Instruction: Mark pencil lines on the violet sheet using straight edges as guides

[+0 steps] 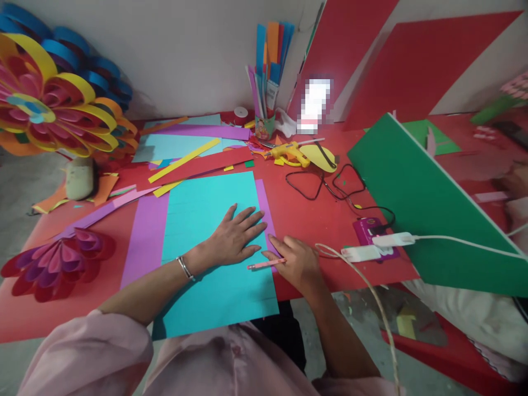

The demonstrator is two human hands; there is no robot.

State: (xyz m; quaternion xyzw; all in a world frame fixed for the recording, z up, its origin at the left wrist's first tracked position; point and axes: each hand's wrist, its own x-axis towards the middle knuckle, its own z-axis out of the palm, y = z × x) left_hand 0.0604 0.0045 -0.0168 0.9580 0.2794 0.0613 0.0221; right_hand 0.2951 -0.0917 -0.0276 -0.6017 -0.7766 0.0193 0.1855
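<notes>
My left hand (236, 235) lies flat with spread fingers on a turquoise sheet of paper (214, 297). A purple sheet (142, 236) shows from under it on the left and as a narrow strip on the right. At the right edge of the turquoise sheet, my right hand (299, 263) is closed around a pink pencil (264, 265). The pencil points left across the turquoise sheet, and the right index finger reaches toward the purple edge. Part of the right hand's grip is hidden.
Paper strips, a yellow glue gun (291, 153) and a cup of paper strips (264, 126) stand behind the sheets. Right are a power strip (368, 231) with white plugs, cables and a green board (433, 203). Paper flowers (58, 264) sit left. Another person's hand (513, 179) shows far right.
</notes>
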